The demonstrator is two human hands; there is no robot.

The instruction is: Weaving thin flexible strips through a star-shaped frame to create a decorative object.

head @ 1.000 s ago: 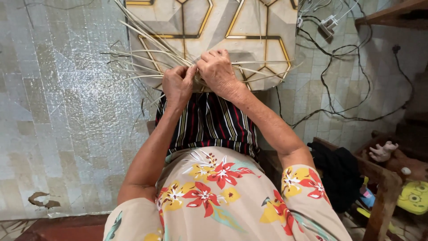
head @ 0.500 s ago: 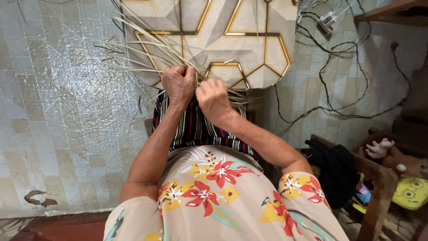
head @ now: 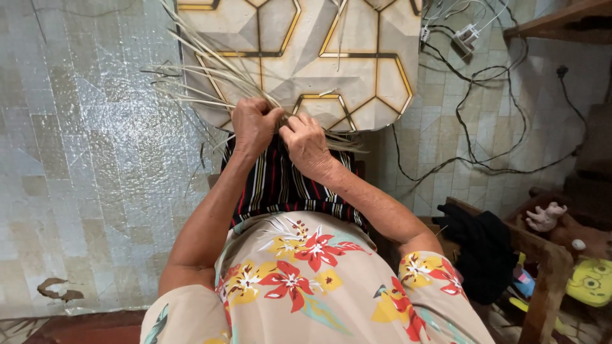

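Two hands logged, both working a bundle of pale straw strips (head: 210,83). Landmark: striped cloth (head: 280,185) on the lap. Left hand (head: 254,126) and right hand (head: 306,143) sit side by side at the cloth's far edge, each closed on the strips' gathered ends. From there I see the strips' long axis fan up and leftward, past the left hand, which is nearer, across a gold-lined panel (head: 306,51).
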